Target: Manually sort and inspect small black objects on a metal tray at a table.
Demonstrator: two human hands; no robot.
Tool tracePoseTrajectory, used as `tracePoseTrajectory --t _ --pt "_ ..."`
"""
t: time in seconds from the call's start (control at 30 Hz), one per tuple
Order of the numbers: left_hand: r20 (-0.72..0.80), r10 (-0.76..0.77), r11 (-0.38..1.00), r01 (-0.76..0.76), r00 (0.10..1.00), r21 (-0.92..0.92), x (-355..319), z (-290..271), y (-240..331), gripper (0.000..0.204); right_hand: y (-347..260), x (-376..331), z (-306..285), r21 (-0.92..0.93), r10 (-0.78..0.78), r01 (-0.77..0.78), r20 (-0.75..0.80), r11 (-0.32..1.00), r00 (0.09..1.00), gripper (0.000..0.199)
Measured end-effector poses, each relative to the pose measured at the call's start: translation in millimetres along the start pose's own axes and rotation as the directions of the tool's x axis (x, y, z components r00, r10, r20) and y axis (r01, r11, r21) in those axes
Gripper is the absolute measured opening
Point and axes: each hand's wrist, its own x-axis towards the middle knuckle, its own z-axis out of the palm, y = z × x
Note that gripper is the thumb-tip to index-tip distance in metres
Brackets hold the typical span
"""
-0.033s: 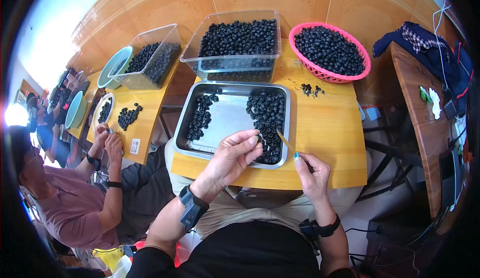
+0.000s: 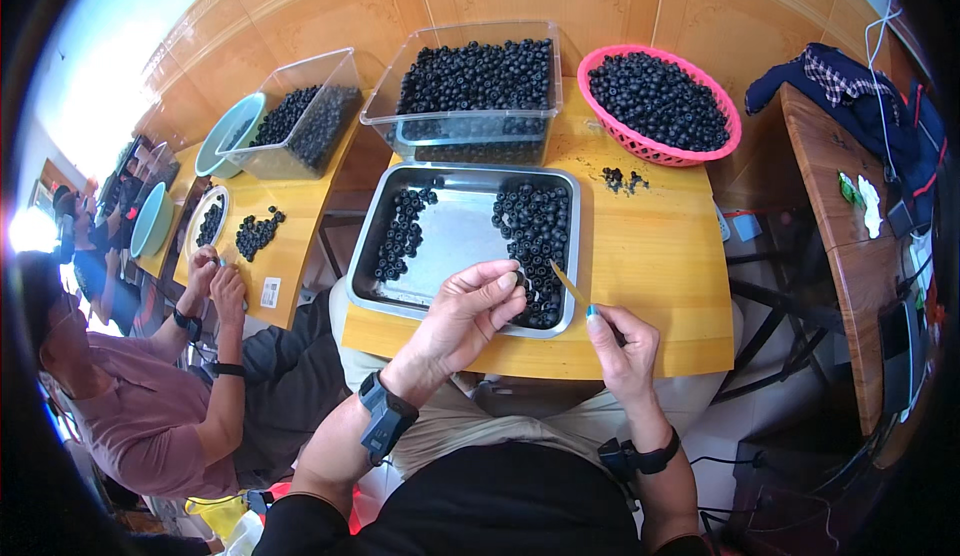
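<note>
My left hand (image 2: 468, 314) pinches a small dark berry (image 2: 520, 278) between thumb and fingertips, over the near right part of a metal tray (image 2: 365, 291). My right hand (image 2: 625, 352) grips a thin, pointed knife-like tool (image 2: 568, 282) with a yellowish blade and a bit of blue by the thumb. Its tip points up and left, close to the pinched berry; whether they touch I cannot tell. Inside the tray, blue-black berries lie in two groups: a smaller left pile (image 2: 402, 232) and a larger right pile (image 2: 532, 218), partly hidden by my left hand.
Behind the tray stands a clear plastic bin (image 2: 470, 126) full of berries, with a pink basket (image 2: 725, 146) of more at its right. Dark scraps (image 2: 625, 180) lie below the basket. To the left, a co-worker (image 2: 150, 396) handles something small at another table (image 2: 310, 206).
My right hand and the tool have shifted very slightly to the left. My left hand stays put with the berry.
</note>
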Motion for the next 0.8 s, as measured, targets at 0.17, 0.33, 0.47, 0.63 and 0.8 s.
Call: tracePoseTrajectory --t 0.17,0.33,0.47,0.63,0.8 --pt "0.027 0.011 1.000 -0.010 1.000 -0.021 -1.2 1.4 -4.6 0.019 -7.7 2.1 6.6 0.016 -0.025 0.024 0.053 1.000 0.998 0.028" --pt "0.007 0.005 1.000 -0.005 1.000 -0.004 -2.9 5.8 -7.7 0.020 -10.6 2.3 13.3 0.022 -0.067 0.066 0.056 0.998 0.996 0.028" --pt "0.026 -0.008 1.000 0.009 1.000 -0.030 -3.7 4.7 -10.2 0.020 -14.4 2.6 12.9 -0.019 -0.086 0.089 0.093 0.996 0.992 0.028" --pt "0.038 -0.007 0.998 0.009 0.999 -0.065 -7.3 6.9 -12.2 0.019 -20.1 2.1 14.3 -0.063 -0.128 0.135 0.114 0.989 0.985 0.030" --pt "0.060 -0.021 0.997 0.025 0.998 -0.072 -9.2 1.1 -15.4 0.018 -20.8 1.0 15.5 -0.099 -0.162 0.173 0.111 0.980 0.981 0.032"
